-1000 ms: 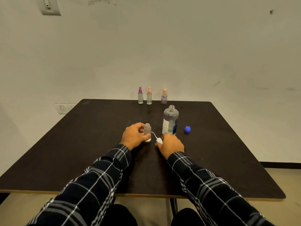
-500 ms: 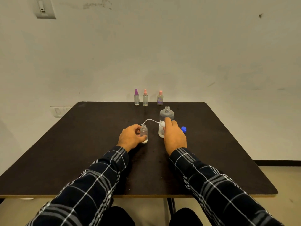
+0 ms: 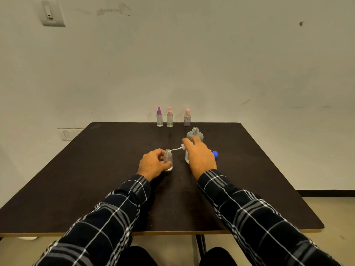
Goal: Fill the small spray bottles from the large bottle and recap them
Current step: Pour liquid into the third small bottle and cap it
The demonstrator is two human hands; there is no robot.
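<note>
Small spray bottle (image 3: 168,159) stands mid-table, far from every edge

Left of the left hand (image 3: 153,164), bare dark brown tabletop (image 3: 92,169) is lying open to the edge. Beyond the right hand (image 3: 199,156), the tall clear uncapped bottle (image 3: 194,134) is blocking the way, a small blue cap (image 3: 215,154) just right of it (three capped spray bottles (image 3: 169,120) are lining the far edge).
</note>
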